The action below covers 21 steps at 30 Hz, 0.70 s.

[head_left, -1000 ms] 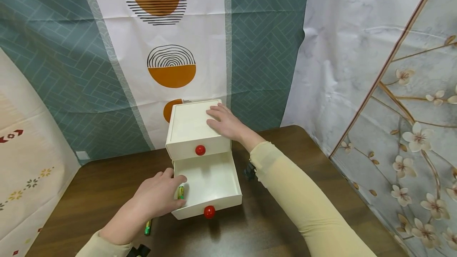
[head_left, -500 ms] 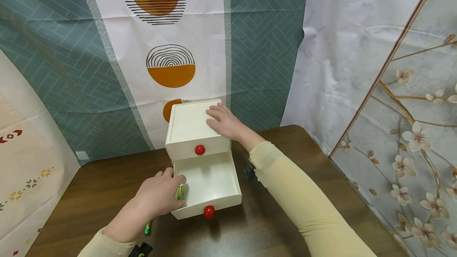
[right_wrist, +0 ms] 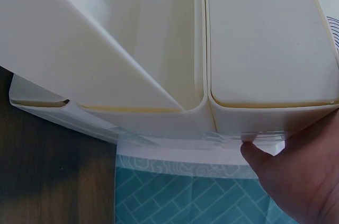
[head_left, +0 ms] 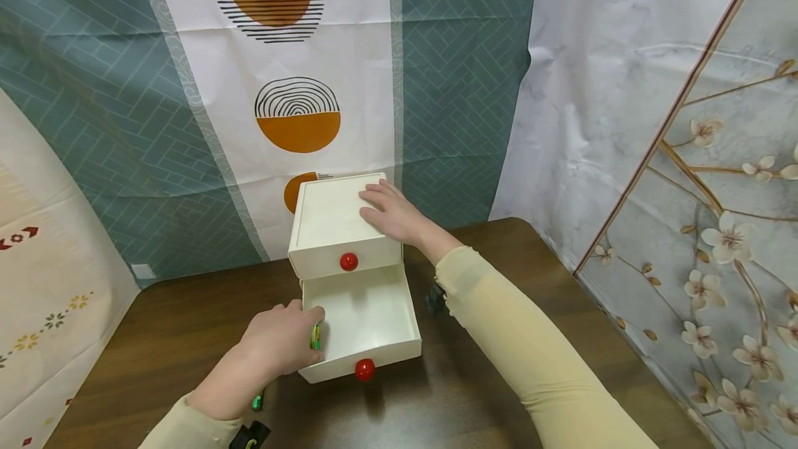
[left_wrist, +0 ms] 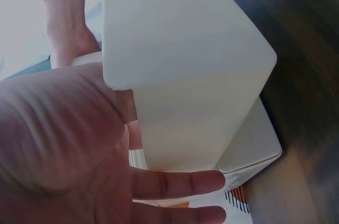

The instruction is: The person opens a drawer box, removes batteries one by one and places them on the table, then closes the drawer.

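My left hand (head_left: 280, 338) reaches over the left wall of a pulled-out white drawer (head_left: 368, 314). Beside its thumb and index finger, a green and yellow battery (head_left: 315, 338) shows at the drawer's left side; whether they touch it is hidden. Two straight fingers (left_wrist: 180, 183) lie along the outside of the drawer in the left wrist view. My right hand (head_left: 394, 212) rests spread on top of the white drawer box (head_left: 337, 210), near its right edge. Its thumb shows beside the box in the right wrist view.
Another green battery (head_left: 258, 400) lies on the dark wooden table (head_left: 187, 324), partly behind the left forearm. A red knob (head_left: 364, 370) sits on the open drawer, another red knob (head_left: 348, 262) on the closed upper one. Patterned cloth (head_left: 461, 109) hangs behind.
My left hand and forearm have shifted slightly, covering more of the battery on the table. My right hand and the drawer box have stayed in place.
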### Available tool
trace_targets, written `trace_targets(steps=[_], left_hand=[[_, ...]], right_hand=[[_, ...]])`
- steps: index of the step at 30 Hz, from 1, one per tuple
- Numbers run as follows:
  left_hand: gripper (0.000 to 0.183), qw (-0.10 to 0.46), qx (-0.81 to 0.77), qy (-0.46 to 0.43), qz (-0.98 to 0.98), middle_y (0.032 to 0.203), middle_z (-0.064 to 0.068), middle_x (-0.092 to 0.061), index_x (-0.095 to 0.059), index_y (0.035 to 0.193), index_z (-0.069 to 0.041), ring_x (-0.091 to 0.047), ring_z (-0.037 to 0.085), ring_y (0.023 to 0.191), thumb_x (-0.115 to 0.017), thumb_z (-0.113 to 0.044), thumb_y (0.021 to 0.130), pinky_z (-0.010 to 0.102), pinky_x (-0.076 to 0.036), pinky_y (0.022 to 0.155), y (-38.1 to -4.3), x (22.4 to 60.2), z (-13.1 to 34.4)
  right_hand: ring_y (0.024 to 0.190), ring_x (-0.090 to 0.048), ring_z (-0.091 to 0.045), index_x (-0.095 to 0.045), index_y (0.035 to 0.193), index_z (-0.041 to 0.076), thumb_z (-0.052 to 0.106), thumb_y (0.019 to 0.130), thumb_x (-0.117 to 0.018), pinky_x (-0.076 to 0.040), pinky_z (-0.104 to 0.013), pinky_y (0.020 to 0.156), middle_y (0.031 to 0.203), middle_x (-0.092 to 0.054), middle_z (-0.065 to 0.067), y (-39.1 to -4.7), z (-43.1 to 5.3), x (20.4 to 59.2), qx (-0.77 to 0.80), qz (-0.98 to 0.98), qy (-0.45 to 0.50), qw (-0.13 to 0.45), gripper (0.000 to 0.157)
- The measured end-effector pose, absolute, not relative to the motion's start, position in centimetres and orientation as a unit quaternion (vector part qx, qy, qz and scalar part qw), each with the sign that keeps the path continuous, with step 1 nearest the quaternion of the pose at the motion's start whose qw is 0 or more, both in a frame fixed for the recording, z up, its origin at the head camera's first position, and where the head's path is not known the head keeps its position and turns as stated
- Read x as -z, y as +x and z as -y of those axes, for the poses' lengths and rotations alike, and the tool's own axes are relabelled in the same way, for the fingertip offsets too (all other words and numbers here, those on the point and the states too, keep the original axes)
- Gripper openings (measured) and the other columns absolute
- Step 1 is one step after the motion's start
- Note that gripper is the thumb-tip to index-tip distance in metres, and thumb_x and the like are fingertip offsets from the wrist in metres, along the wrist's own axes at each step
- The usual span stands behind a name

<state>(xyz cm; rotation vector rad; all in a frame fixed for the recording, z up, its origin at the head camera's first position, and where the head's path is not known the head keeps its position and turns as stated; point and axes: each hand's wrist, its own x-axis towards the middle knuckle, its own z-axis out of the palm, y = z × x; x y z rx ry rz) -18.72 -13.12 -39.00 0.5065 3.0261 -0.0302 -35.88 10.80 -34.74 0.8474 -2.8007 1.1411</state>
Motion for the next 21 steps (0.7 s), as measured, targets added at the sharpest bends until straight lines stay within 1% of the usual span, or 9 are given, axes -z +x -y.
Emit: trace_targets(steps=[5,10,15,21], left_hand=[[0.046,0.034,0.012,0.163,-0.986,0.092,0.009,-0.063,-0.073,0.112,-0.015,-0.058,0.026,0.076,-0.097,-0.032,0.078,0.048,-0.056,0.063,-18.71,38.85,12.96],[0.042,0.022,0.020,0.162,-0.986,0.089,0.009,-0.061,-0.072,0.108,-0.015,-0.058,0.027,0.074,-0.096,-0.028,0.077,0.048,-0.054,0.061,-18.62,39.02,12.85],[0.043,0.011,0.033,0.158,-0.987,0.090,0.012,-0.062,-0.071,0.110,-0.013,-0.061,0.030,0.075,-0.096,-0.027,0.078,0.051,-0.056,0.062,-18.65,39.20,12.65],[0.046,0.009,0.045,0.152,-0.987,0.092,0.014,-0.064,-0.071,0.111,-0.011,-0.062,0.031,0.076,-0.098,-0.029,0.078,0.052,-0.058,0.064,-18.67,39.42,12.66]], right_hand=[[0.170,-0.003,-0.021,-0.047,0.168,0.011,0.037,0.116,-0.046,-0.010,-0.046,0.135,0.179,-0.030,-0.005,-35.85,-10.84,34.75,-0.363,0.891,0.272,0.003,0.058],[0.170,-0.003,-0.021,-0.047,0.168,0.011,0.037,0.116,-0.046,-0.010,-0.047,0.135,0.180,-0.030,-0.005,-35.81,-10.88,34.77,-0.363,0.891,0.272,0.002,0.057],[0.170,-0.003,-0.021,-0.047,0.168,0.011,0.036,0.116,-0.046,-0.010,-0.047,0.135,0.180,-0.030,-0.005,-35.78,-10.91,34.74,-0.364,0.891,0.272,0.001,0.057],[0.170,-0.002,-0.021,-0.047,0.168,0.011,0.036,0.116,-0.047,-0.010,-0.047,0.135,0.180,-0.030,-0.005,-35.73,-10.94,34.68,-0.366,0.889,0.274,0.001,0.058]])
